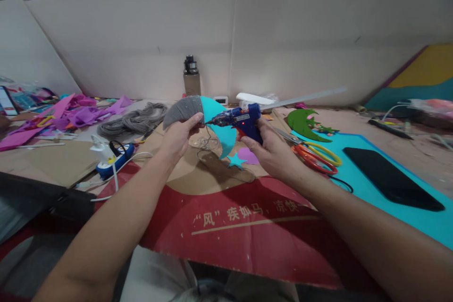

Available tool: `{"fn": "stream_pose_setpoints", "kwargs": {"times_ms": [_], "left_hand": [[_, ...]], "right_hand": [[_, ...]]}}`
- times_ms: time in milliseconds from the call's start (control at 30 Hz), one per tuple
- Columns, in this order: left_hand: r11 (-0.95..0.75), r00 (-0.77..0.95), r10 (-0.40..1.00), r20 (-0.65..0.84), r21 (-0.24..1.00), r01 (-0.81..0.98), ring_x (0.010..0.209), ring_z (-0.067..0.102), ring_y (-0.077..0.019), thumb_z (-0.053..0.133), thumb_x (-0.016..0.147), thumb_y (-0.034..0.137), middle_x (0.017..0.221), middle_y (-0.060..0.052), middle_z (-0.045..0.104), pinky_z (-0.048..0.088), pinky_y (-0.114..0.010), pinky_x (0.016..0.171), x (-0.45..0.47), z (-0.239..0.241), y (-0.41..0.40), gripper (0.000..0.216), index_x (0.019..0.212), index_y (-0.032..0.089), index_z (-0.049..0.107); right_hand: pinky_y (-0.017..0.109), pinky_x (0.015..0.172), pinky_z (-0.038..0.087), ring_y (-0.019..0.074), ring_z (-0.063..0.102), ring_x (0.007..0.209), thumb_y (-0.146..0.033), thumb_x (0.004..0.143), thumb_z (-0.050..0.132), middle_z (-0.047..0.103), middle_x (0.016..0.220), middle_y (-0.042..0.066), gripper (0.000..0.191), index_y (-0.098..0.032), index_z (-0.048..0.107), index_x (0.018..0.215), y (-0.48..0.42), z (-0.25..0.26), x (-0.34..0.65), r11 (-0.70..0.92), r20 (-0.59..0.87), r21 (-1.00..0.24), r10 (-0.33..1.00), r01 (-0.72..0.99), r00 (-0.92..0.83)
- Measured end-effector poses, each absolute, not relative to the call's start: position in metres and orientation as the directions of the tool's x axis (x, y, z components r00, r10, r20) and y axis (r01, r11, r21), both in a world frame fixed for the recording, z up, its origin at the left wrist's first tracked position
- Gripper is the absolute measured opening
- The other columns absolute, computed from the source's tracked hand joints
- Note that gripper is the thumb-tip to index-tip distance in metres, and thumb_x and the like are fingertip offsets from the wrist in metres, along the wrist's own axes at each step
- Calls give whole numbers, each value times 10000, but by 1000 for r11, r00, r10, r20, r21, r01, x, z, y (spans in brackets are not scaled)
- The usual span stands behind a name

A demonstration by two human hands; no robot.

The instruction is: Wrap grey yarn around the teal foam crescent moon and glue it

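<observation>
My left hand (pixel 179 136) is closed around a turquoise crescent shape (pixel 215 120) whose upper part is wound with grey yarn (pixel 182 108), holding it up above the table. My right hand (pixel 271 148) grips a blue hot glue gun (pixel 242 120), its nozzle touching the crescent where the yarn ends. A translucent glue stick (pixel 304 97) sticks out behind the gun. Under the crescent lie a small turquoise star (pixel 235 161) and a purple cut-out (pixel 248 155).
A red and tan cardboard sheet (pixel 247 226) covers the table in front. A coil of grey yarn (pixel 136 120) and a blue power strip (pixel 116 155) lie left, scissors (pixel 314 155), a turquoise sheet (pixel 354 170) and a green crescent (pixel 304 122) right. A bottle (pixel 191 77) stands by the back wall.
</observation>
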State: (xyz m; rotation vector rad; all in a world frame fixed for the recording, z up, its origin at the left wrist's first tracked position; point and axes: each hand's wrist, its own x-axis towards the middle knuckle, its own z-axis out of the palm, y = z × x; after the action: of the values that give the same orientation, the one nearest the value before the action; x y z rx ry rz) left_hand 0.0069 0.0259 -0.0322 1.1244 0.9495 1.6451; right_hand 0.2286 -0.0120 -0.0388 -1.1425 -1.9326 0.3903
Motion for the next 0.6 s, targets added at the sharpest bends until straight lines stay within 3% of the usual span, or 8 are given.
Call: {"fn": "stream_pose_setpoints", "kwargs": {"times_ms": [600], "left_hand": [[-276,-167,956,239,927,-253,548,566,-107,835,519,339,663,-16,647,431,-243,558,8,-32,25,322,718,151,665]], "right_hand": [[529,1061,360,312,458,1269,-397,867,493,529,1326,149,496,-184,427,1310,-11,-38,231,557,516,-652,823,514,-236]]}}
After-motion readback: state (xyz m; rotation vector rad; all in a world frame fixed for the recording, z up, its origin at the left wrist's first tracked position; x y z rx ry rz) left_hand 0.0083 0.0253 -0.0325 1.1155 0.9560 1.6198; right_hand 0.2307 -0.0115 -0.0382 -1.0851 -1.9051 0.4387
